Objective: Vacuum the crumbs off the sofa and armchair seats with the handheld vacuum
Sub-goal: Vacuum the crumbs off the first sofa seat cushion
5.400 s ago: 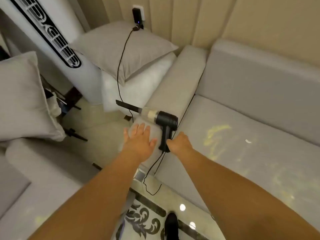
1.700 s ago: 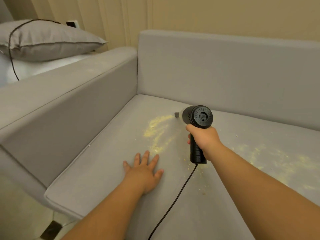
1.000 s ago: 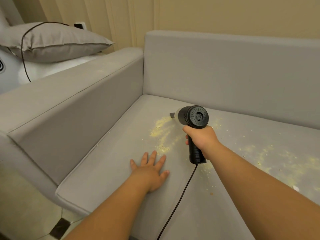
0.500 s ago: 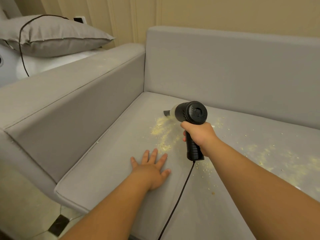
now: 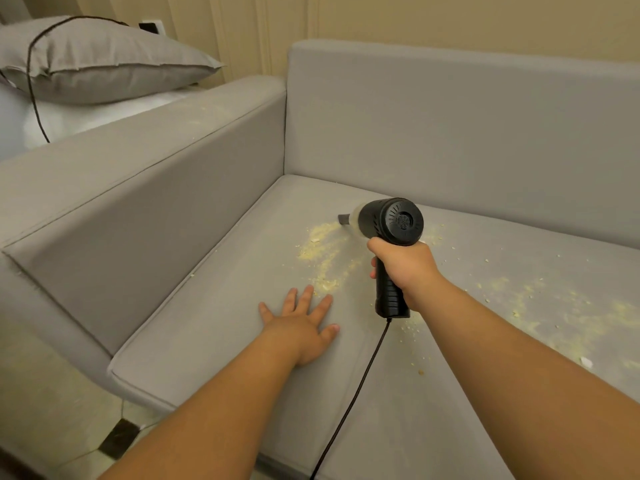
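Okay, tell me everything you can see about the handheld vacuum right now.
The handheld vacuum is black, pistol-shaped and plastic-looking, with a round vented rear cap facing the camera, a pale translucent section ahead of it and a dark nozzle pointing left toward the back of the sofa seat, at the yellow crumbs. The right hand holds its ribbed handle. A black cord runs from the handle's base toward the camera. Whether the nozzle touches the seat is unclear.

I've carried the vacuum [image 5: 391, 230] off the armrest [image 5: 138, 161]; its nozzle now sits at the crumbs [image 5: 325, 251] on the seat.
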The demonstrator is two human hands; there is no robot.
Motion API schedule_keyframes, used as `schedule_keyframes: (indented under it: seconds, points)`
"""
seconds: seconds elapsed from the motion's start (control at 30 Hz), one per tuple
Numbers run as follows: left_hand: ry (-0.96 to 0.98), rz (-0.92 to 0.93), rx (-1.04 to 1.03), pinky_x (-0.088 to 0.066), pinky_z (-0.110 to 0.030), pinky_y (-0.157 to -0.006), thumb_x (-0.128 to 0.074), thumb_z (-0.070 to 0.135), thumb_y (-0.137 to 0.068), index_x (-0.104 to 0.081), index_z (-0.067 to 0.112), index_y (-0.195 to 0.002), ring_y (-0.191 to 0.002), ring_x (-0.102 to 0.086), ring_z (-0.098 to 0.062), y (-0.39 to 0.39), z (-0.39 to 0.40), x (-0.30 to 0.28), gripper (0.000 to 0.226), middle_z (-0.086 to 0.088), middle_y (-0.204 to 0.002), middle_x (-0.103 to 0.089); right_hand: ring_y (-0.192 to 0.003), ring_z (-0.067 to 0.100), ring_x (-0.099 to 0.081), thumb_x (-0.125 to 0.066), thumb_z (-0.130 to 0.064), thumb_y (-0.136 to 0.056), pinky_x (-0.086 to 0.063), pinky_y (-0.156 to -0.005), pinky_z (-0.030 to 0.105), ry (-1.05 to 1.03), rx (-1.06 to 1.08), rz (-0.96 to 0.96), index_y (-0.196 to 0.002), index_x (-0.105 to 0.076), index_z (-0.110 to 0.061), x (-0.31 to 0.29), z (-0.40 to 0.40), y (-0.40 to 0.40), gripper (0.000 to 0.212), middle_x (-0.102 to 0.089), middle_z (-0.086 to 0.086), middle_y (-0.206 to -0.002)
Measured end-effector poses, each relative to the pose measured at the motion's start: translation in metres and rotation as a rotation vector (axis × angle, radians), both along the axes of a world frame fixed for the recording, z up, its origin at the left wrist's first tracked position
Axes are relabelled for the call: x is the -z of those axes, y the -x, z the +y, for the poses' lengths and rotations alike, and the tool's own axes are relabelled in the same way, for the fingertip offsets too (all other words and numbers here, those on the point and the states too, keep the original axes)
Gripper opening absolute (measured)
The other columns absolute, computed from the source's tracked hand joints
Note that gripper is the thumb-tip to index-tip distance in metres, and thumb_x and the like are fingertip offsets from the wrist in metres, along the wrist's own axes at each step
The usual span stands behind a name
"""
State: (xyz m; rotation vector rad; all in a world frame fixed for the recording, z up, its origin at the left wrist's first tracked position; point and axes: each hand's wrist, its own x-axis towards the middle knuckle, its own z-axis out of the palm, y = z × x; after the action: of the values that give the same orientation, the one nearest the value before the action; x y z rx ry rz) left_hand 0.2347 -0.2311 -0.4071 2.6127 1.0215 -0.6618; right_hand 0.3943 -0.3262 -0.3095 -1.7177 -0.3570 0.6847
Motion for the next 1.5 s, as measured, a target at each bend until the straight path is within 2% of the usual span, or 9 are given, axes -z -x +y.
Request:
schedule_keyframes:
  seconds: [0.23, 0.5, 0.87, 1.1, 1.27, 1.5]
  points:
    - [-0.016, 0.005, 0.008, 0.004, -0.079, -0.113, -0.012, 0.071, -0.101, 0.020, 0.048, -0.157, -0.156, 0.025, -0.024, 0.000, 0.000, 0.002, 0.068, 0.009, -0.166, 0.032, -0.059, 0.020, -0.068, -0.074, -0.015, -0.085, -0.057, -0.067, 0.035, -0.007, 0.047, -0.017, -0.094, -0.070, -0.013, 0.000, -0.011, -0.004, 0.009, -0.069, 0.008, -0.076]
    - [-0.011, -0.002, 0.003, 0.005, -0.078, -0.113, -0.012, 0.070, -0.102, 0.019, 0.048, -0.158, -0.155, 0.025, -0.024, 0.000, -0.002, 0.000, 0.068, 0.008, -0.167, 0.031, -0.058, 0.022, -0.066, -0.073, -0.015, -0.084, -0.056, -0.066, 0.034, -0.004, -0.022, -0.015, -0.088, -0.070, -0.013, 0.000, 0.001, 0.017, 0.006, -0.068, 0.009, -0.074]
    - [-0.026, -0.026, 0.013, 0.006, -0.078, -0.114, -0.011, 0.071, -0.101, 0.019, 0.048, -0.158, -0.156, 0.025, -0.025, 0.004, -0.002, 0.005, 0.068, 0.007, -0.168, 0.030, -0.061, 0.021, -0.068, -0.074, -0.016, -0.087, -0.058, -0.067, 0.034, -0.015, 0.004, 0.048, -0.095, -0.070, -0.013, -0.001, -0.009, 0.019, 0.010, -0.069, 0.009, -0.075]
    - [-0.020, -0.054, 0.013, 0.005, -0.077, -0.114, -0.012, 0.069, -0.102, 0.015, 0.048, -0.159, -0.156, 0.023, -0.024, 0.006, 0.001, 0.003, 0.066, 0.008, -0.168, 0.028, -0.057, 0.020, -0.066, -0.073, -0.016, -0.087, -0.058, -0.064, 0.032, -0.025, -0.048, 0.071, -0.092, -0.070, -0.011, -0.005, 0.006, 0.033, 0.008, -0.068, 0.009, -0.073]
    - [-0.034, -0.044, 0.023, 0.006, -0.078, -0.114, -0.012, 0.069, -0.102, 0.018, 0.048, -0.158, -0.156, 0.023, -0.024, 0.006, 0.000, 0.004, 0.067, 0.008, -0.168, 0.030, -0.062, 0.021, -0.067, -0.075, -0.016, -0.087, -0.058, -0.067, 0.034, -0.042, 0.009, 0.088, -0.090, -0.070, -0.013, -0.004, -0.005, 0.031, 0.007, -0.069, 0.009, -0.076]
    - [-0.030, -0.059, -0.005, 0.005, -0.076, -0.115, -0.013, 0.069, -0.102, 0.015, 0.048, -0.159, -0.157, 0.020, -0.024, 0.014, 0.006, 0.001, 0.067, 0.008, -0.169, 0.026, -0.059, 0.019, -0.066, -0.074, -0.016, -0.088, -0.057, -0.061, 0.029, -0.018, -0.029, 0.085, -0.094, -0.070, -0.013, -0.003, -0.002, 0.039, 0.009, -0.069, 0.008, -0.075]
